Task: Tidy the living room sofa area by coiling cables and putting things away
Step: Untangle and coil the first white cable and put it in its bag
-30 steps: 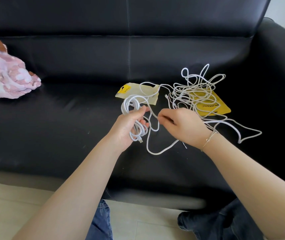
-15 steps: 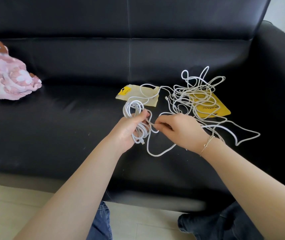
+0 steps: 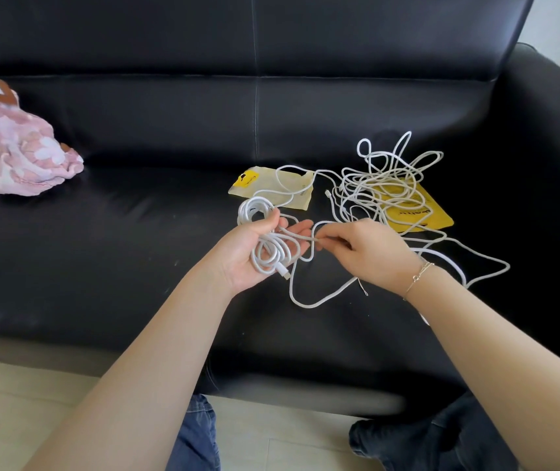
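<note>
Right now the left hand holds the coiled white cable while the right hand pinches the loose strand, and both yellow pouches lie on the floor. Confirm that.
Not quite. The head view shows both yellow pouches lying on the black sofa seat, not the floor. The rest stands: the left hand holds the coiled white cable, and the right hand pinches the loose strand.

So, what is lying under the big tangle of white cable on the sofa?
Under the tangled white cable lies a yellow packet, flat on the black sofa seat. Its print is partly crossed by strands. Whether anything more lies beneath the packet cannot be seen.
</note>
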`<act>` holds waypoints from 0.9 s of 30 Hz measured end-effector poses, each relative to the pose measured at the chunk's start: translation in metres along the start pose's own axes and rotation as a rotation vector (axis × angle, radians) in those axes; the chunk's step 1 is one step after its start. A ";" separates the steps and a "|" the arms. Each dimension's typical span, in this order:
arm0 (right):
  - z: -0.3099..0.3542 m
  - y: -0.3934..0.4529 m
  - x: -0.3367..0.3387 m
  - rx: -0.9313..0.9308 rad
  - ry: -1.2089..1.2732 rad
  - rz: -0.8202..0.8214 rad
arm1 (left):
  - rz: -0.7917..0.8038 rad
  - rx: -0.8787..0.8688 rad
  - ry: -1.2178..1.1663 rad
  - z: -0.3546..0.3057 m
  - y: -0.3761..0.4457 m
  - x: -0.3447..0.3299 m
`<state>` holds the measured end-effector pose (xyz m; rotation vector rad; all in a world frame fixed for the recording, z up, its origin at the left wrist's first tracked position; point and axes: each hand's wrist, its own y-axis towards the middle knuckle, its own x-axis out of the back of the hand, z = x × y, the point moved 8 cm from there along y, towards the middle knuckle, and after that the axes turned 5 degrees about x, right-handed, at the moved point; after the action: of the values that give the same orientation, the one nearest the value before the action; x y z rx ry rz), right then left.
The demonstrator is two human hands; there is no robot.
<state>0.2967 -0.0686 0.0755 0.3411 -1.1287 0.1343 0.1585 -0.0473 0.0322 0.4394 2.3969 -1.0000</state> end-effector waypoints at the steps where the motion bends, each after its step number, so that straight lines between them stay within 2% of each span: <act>1: -0.002 0.000 0.002 -0.009 -0.021 -0.021 | 0.000 -0.005 0.034 -0.001 0.000 0.000; 4: 0.002 0.000 -0.005 0.017 -0.070 0.015 | -0.014 -0.037 0.071 -0.001 0.002 -0.001; 8: 0.020 0.000 -0.018 0.098 -0.055 0.087 | -0.039 -0.068 -0.024 0.001 0.003 -0.002; 14: 0.005 -0.004 -0.019 -0.004 0.014 0.215 | -0.300 -0.174 -0.035 -0.013 -0.001 0.021; 17: -0.006 -0.006 -0.016 -0.086 0.100 0.272 | -0.420 -0.196 0.180 -0.022 -0.001 0.032; 21: -0.022 -0.005 -0.005 -0.167 0.179 0.229 | -0.563 -0.267 0.582 -0.033 -0.001 0.041; 24: -0.032 -0.005 0.002 -0.238 0.305 0.170 | -0.592 -0.293 0.701 -0.035 -0.005 0.040; 27: -0.030 -0.003 0.000 -0.239 0.303 0.148 | -0.525 -0.295 0.804 -0.033 -0.005 0.030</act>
<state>0.3234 -0.0619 0.0634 0.0217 -0.8574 0.1732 0.1209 -0.0240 0.0385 0.0931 3.4482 -0.7125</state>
